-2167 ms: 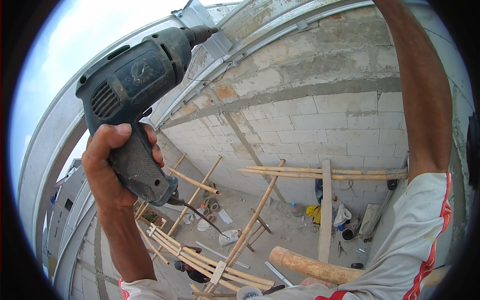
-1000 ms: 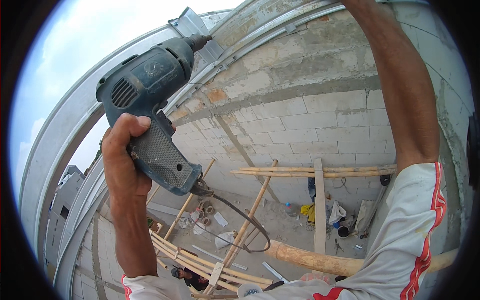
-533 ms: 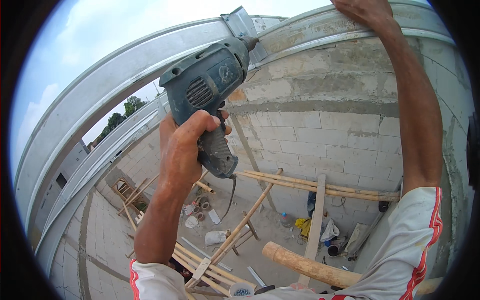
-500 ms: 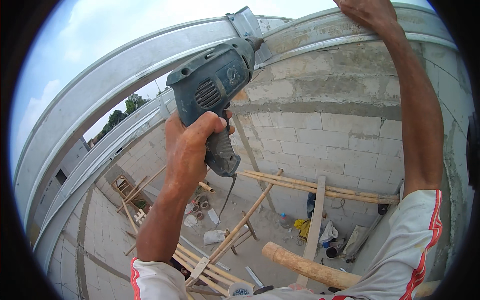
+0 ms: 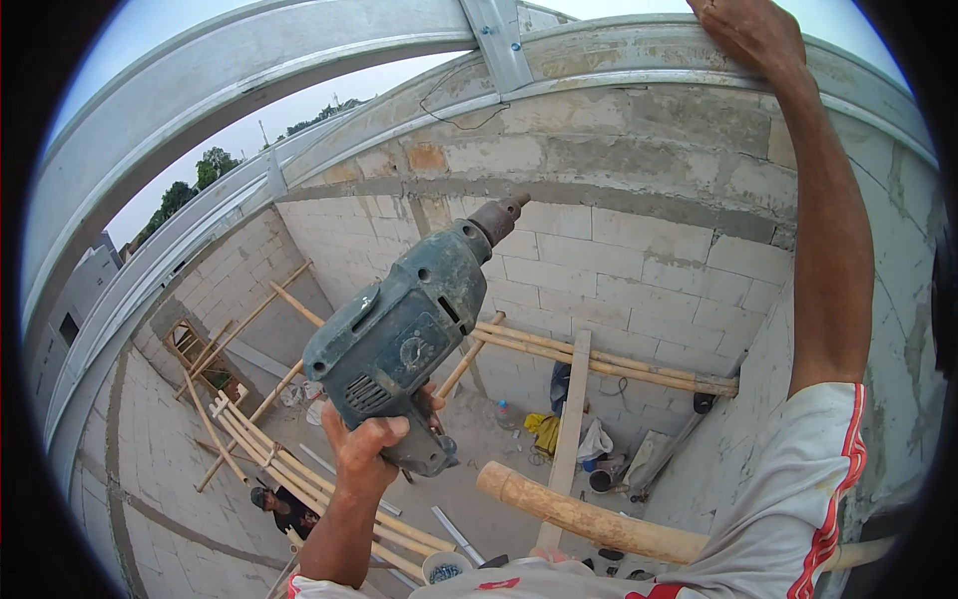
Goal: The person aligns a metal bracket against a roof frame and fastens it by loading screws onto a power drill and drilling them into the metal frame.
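Observation:
My left hand (image 5: 364, 449) is closed round the grip of a dark green electric drill (image 5: 399, 334), held in mid-air with its chuck (image 5: 499, 218) pointing up and to the right. The drill is apart from the metal above it. A bracket (image 5: 499, 45) with blue-headed screws in it joins a long steel channel (image 5: 269, 60) to a steel beam (image 5: 619, 50) along the wall top. My raised right hand (image 5: 748, 35) grips that beam further right; its fingertips are partly hidden. A thin wire (image 5: 464, 125) hangs by the bracket.
Block walls (image 5: 639, 240) enclose a floor well below. Bamboo scaffold poles (image 5: 309, 479), a plank (image 5: 567, 429) and a thick bamboo pole (image 5: 589, 514) cross beneath me. A tub of screws (image 5: 446, 567) stands near my body. A person in a cap (image 5: 284, 507) is below left.
My left hand has brought the drill down and away from the bracket. The right hand stays on the beam. The view has shifted, and a person below has come into sight.

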Demonstrator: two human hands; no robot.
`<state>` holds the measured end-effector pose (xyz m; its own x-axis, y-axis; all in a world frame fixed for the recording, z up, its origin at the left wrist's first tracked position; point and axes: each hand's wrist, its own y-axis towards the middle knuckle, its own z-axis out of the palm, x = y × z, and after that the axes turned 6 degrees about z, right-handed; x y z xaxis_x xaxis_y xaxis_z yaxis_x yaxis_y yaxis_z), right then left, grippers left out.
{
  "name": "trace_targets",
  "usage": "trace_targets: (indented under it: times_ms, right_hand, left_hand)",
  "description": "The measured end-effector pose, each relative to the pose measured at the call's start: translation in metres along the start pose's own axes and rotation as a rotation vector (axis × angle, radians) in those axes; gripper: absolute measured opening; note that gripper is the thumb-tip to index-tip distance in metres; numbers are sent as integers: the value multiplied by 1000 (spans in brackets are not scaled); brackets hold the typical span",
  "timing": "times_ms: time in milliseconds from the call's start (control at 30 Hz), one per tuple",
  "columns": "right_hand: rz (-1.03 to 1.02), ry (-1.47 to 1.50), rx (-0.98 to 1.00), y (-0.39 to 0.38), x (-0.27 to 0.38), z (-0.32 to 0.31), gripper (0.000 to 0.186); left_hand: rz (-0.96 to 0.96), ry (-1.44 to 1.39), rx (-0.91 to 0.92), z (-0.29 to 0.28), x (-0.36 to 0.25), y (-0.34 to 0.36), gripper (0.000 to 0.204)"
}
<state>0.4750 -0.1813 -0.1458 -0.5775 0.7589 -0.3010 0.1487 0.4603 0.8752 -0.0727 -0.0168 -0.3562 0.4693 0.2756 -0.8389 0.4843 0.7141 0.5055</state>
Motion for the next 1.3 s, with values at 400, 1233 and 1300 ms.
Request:
trace_targets:
  times_ms: [400, 1233, 1300]
  right_hand:
    - [-251, -422, -134, 39, -41, 46, 42]
    - [0, 131, -208, 68, 114, -144, 53]
    - [27, 437, -159, 81, 184, -169, 48]
  left_hand:
    - [39, -356, -397, -101, 22, -73, 68]
    - [133, -374, -606, -162, 28, -133, 60]
    - [143, -363, -628, -164, 32, -135, 60]
